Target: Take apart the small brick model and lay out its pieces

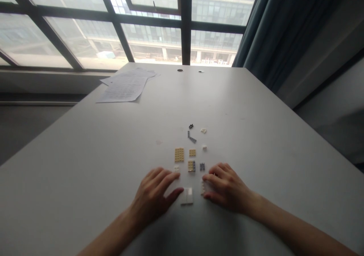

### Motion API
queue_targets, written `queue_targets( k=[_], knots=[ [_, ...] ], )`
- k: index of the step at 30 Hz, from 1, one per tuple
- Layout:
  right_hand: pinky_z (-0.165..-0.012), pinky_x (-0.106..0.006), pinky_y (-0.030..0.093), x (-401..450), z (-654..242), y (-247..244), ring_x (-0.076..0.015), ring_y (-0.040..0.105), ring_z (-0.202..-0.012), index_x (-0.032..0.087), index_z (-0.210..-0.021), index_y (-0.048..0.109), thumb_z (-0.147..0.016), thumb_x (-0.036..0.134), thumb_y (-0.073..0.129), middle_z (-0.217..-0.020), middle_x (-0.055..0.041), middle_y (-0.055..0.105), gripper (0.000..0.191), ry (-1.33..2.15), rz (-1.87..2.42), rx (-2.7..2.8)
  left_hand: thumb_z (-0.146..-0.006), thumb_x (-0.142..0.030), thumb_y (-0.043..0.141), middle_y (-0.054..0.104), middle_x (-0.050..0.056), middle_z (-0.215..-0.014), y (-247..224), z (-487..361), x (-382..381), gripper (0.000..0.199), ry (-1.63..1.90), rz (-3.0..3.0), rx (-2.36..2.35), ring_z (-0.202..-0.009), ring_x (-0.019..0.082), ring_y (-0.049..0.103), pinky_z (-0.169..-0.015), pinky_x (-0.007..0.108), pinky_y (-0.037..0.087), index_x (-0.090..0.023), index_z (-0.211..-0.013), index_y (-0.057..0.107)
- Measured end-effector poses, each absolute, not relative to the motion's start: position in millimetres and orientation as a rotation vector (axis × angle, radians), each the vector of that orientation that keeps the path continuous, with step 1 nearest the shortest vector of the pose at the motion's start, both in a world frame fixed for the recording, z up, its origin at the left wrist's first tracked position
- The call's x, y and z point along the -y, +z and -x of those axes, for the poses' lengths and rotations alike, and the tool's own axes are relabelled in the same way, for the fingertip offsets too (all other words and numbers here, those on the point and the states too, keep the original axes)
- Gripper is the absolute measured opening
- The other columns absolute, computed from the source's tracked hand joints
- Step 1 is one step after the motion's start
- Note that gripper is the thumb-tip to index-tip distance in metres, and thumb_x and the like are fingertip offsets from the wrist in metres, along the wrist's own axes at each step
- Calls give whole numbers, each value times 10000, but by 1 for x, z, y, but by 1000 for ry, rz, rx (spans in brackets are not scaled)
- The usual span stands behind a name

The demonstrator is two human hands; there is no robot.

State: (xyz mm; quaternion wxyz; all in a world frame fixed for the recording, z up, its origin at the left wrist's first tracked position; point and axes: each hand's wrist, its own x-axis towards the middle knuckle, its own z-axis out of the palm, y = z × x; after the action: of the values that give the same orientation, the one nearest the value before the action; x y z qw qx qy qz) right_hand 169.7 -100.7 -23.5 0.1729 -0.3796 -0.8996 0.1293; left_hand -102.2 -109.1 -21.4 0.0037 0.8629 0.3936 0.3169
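My left hand [159, 189] rests on the table with thumb and fingers apart, its thumb tip at the corner of a white flat piece [187, 196]. Its fingertips are just below a small white piece [176, 168]. Beside a white studded strip [203, 187] lies my right hand [224, 186], thumb and fingers spread around its right side; whether they touch it is unclear. Between and beyond the hands sit a tan and grey block [191, 166], a dark grey piece [202, 167], a larger tan plate [179, 154] and a smaller tan plate [192, 153].
Farther back lie grey hinged strips [192, 138], small black pieces [191, 126], white bits [203, 130] and another white piece [204, 148]. Printed papers [125, 87] lie at the white table's [270, 142] far left. A window and a dark curtain [267, 32] stand beyond.
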Motion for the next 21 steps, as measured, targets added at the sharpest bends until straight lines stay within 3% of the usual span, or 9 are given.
queue_targets(
  k=[6,13,21],
  knots=[
    [-844,-394,433,95,-195,-18,-240,534,-922,202,-1060,637,-822,431,664,-995,-99,622,331,424,1142,2517,-863,-341,581,644,73,-920,-24,121,90,254,865,-2585,-1374,-843,193,601,-746,318,524,-180,-1055,617],
    [-819,-364,453,86,-203,-21,-217,538,-883,183,-984,612,-905,243,538,-956,-83,609,123,408,1142,2611,-887,-326,534,615,75,-932,-30,120,90,289,664,-2650,-1356,-842,187,582,-760,323,520,-190,-1125,625],
    [-835,-371,470,69,-218,-20,-219,557,-898,179,-948,604,-892,182,533,-941,-82,613,90,304,1319,2478,-897,-313,530,604,72,-949,-30,119,90,252,643,-2618,-1367,-865,190,571,-777,328,506,-198,-1102,621]
  ],
)
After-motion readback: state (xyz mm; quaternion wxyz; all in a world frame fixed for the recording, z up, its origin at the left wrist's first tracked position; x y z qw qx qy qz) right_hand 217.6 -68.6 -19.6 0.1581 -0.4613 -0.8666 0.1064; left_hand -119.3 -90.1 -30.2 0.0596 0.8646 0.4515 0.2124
